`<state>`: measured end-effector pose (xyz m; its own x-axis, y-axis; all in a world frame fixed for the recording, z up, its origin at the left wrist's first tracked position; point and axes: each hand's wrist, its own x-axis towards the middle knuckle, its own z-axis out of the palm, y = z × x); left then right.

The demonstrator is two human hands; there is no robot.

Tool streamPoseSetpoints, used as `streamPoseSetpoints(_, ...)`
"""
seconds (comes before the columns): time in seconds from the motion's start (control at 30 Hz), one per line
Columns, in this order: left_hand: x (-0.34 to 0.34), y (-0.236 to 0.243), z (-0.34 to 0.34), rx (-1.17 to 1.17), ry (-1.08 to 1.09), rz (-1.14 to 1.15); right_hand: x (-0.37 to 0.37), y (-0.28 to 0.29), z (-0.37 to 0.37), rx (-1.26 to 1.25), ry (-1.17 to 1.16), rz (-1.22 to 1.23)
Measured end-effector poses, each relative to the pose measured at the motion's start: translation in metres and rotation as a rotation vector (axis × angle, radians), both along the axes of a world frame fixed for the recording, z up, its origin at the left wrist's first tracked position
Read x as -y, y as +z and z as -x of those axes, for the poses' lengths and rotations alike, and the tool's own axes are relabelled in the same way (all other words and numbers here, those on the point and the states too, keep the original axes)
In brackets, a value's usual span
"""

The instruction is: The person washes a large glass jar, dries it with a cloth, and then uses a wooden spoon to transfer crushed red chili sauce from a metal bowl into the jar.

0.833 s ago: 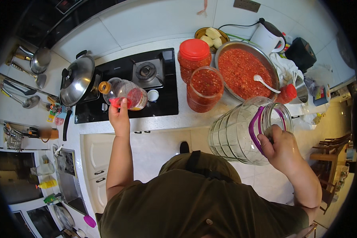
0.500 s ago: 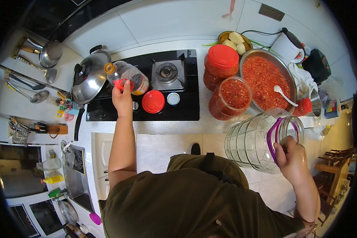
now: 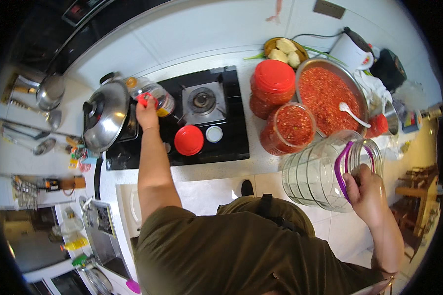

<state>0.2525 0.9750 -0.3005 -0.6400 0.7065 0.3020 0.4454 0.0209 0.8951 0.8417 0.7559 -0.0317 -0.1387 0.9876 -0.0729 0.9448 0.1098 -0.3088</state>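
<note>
My left hand (image 3: 147, 116) is closed on the red handle of a clear plastic bottle (image 3: 162, 94) with an orange-brown cap, at the far left of the black gas stove (image 3: 231, 153). At the right, my right hand (image 3: 367, 195) grips a large, clear glass jar (image 3: 307, 174) by its mouth, beside the purple handle (image 3: 341, 169). The jar is tilted on its side in front of the counter and looks empty. A red lid (image 3: 189, 140) and a smaller white lid (image 3: 214, 134) lie on the stove near my left forearm.
Beyond the glass jar stand an open jar of red chopped sauce (image 3: 291, 129), a red-lidded jar (image 3: 273, 91) and a metal basin (image 3: 364, 93) of the same sauce with a white spoon (image 3: 353, 114). A lidded wok (image 3: 105, 120) sits left. A white kettle (image 3: 349, 53) is at the back.
My left hand has carried the bottle farther back on the stove, next to the wok. My right hand keeps its hold on the glass jar. The whole view has shifted a little.
</note>
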Motion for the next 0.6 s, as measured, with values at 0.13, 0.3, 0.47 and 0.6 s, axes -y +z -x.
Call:
streamPoseSetpoints(0.13, 0.006, 0.011, 0.019, -0.186, -0.005, 0.044, -0.011, -0.003, 0.007, 0.016, 0.043, -0.033)
streamPoseSetpoints(0.3, 0.021, 0.034, -0.020, -0.507, 0.096, 0.171, -0.004, -0.007, 0.001, 0.104, 0.022, -0.066)
streamPoseSetpoints(0.47, 0.073, 0.049, -0.111, -0.384, -0.001, -0.024, 0.002, -0.009, 0.000, 0.147, 0.031, -0.099)
streamPoseSetpoints(0.6, 0.156, 0.021, -0.245, -0.199, -0.837, 0.227, -0.008, -0.013, 0.004, 0.104, 0.088, -0.057)
